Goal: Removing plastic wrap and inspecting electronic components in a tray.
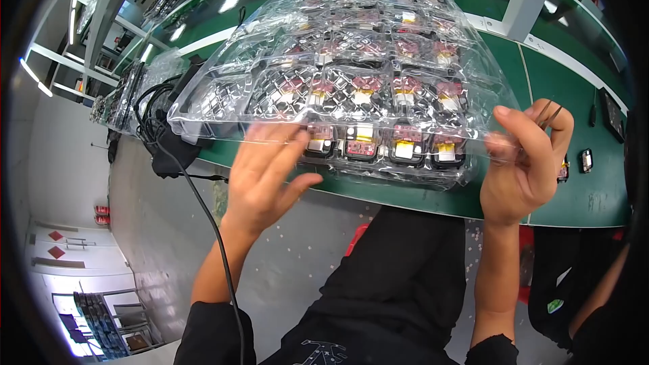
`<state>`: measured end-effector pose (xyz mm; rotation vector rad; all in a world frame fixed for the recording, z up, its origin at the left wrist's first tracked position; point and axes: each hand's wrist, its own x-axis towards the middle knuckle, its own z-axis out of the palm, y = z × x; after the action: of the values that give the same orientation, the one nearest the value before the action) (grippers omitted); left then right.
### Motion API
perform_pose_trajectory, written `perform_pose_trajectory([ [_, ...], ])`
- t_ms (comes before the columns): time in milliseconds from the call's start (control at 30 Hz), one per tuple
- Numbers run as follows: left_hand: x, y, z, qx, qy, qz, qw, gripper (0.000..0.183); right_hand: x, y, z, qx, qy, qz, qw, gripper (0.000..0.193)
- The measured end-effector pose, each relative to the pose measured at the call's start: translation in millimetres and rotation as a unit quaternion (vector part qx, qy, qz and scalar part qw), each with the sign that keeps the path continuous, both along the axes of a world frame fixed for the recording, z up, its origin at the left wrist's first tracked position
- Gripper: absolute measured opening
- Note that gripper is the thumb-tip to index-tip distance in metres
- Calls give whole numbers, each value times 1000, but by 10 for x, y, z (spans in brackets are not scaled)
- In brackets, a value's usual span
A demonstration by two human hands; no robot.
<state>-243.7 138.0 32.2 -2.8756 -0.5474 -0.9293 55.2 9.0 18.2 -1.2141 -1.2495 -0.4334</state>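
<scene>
A clear plastic blister tray (223,105) is tilted up over a lower tray of small black-cased electronic units (362,149), with red circuit boards and white and yellow parts. My left hand (260,179) is at the upper tray's front edge, fingers stretched out and thumb apart. Its fingertips blur against the plastic, so I cannot tell how firmly they touch. At the right front corner, my right hand (524,169) pinches the upper tray between thumb and fingers. Thin metal tweezers (551,113) stick up from that same hand.
On the green bench (574,203), two loose units lie at right, one a small black-cased unit (586,160). Behind it are a black box (612,115) and a screwdriver (593,111). Black cables (152,118) hang at left; one crosses my left forearm. A person sits at right.
</scene>
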Motion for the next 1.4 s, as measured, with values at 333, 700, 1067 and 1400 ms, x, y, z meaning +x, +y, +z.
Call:
perform_pose_trajectory([
  [333, -163, 143, 37, -26, 58, 59, 996, 44, 102, -14, -19, 27, -25, -19, 999, 27],
  [700, -137, 143, -62, 50, 55, 77, 994, 39, 175, 31, 22, 129, 255, 25, 958, 41],
  [1067, -144, 34, 124, -8, 96, 87, 992, 50, 230, -13, -57, 134, 231, 40, 963, 28],
  [1400, 1026, 266, 521, -73, 10, -48, 996, 35, 197, -2, -85, 152, 239, 50, 958, 27],
])
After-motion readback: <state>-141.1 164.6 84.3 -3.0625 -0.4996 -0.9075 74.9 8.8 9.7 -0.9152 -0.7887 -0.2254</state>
